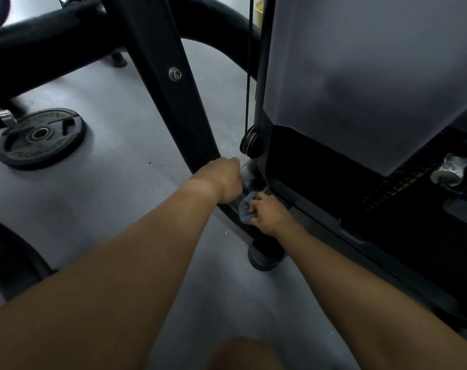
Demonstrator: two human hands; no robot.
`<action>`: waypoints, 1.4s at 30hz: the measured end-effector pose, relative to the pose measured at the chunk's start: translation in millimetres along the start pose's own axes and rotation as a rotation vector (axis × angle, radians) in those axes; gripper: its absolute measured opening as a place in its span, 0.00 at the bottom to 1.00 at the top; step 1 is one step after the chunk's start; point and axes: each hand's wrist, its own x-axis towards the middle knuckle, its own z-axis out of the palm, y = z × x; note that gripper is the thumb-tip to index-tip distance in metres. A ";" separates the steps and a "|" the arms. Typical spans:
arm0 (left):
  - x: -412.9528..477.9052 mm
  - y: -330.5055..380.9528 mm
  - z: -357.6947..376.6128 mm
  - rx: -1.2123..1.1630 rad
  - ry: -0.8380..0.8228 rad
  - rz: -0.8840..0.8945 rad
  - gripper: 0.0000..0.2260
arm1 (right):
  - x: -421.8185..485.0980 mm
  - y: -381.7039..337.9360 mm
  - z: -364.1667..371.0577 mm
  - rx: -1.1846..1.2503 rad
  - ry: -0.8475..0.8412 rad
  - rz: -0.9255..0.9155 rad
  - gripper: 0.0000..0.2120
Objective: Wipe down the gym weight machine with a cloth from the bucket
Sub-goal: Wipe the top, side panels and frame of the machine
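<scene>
The black weight machine fills the view: a slanted frame post (171, 84), a grey shroud (366, 76) over the weight stack, a cable with a pulley (249, 141). Low at the base, my left hand (224, 180) curls round the bottom of the post, where a pale wrapped part shows beside its fingers. Just below and to the right, my right hand (267, 212) grips a bunched blue-grey cloth (247, 209) against the frame's lower bar. No bucket is in view.
A black weight plate (40, 138) lies flat on the grey floor at left, under a padded bar (48, 44). A round rubber foot (265, 256) of the machine stands near my right forearm. A silver knob (450, 169) sticks out at right.
</scene>
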 end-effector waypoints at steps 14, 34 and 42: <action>1.1 6.5 21.7 0.178 -0.101 0.151 0.05 | -25.0 17.8 4.7 0.146 0.045 0.344 0.21; -85.3 123.8 -122.0 -0.187 -0.058 0.044 0.20 | -164.2 -67.3 -253.0 1.489 0.040 0.558 0.16; -205.8 207.4 -352.2 -0.110 -0.094 0.183 0.19 | -278.2 -155.1 -500.9 1.253 0.112 0.527 0.18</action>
